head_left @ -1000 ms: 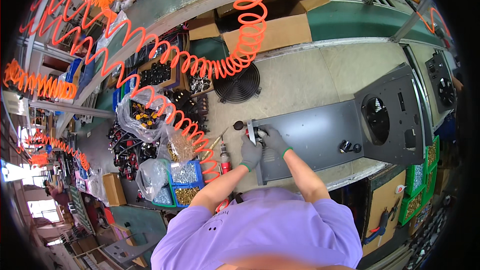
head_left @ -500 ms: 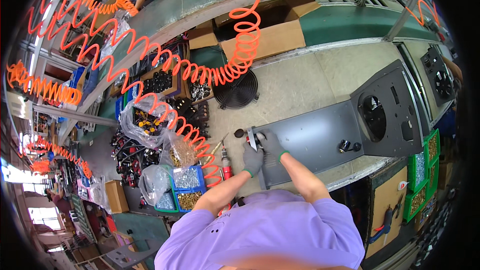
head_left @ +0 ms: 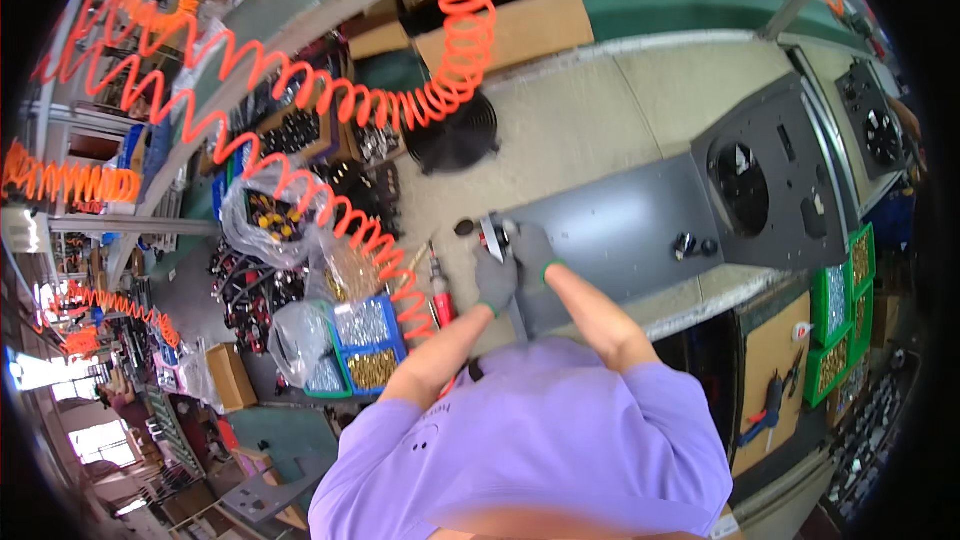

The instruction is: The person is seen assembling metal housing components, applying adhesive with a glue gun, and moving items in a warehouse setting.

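A long grey sheet-metal panel [head_left: 620, 225] lies in front of me, its upright end plate with a round fan opening [head_left: 738, 185] on the right. At its left end, my left hand [head_left: 495, 278] and my right hand [head_left: 530, 246], both in grey gloves, close in on either side of the bent-up flange [head_left: 492, 237]. Their fingers surround a small dark and red part, mostly hidden by the gloves. A round black knob-like piece [head_left: 464, 227] shows just left of the flange. Two small black parts [head_left: 686, 244] rest on the panel toward its right end.
Left of my hands lies a red power screwdriver [head_left: 440, 290]. Beyond it are bins of screws [head_left: 372, 367] and bagged parts [head_left: 270, 220]. A black round fan grille [head_left: 460, 135] sits farther back, near an open cardboard box [head_left: 530, 35]. An orange coiled hose [head_left: 345, 105] hangs across the left side.
The view has shifted, so the bench and the panel sit higher and a little left in the picture. Both hands stay at the panel's left flange, with only slight finger movement.
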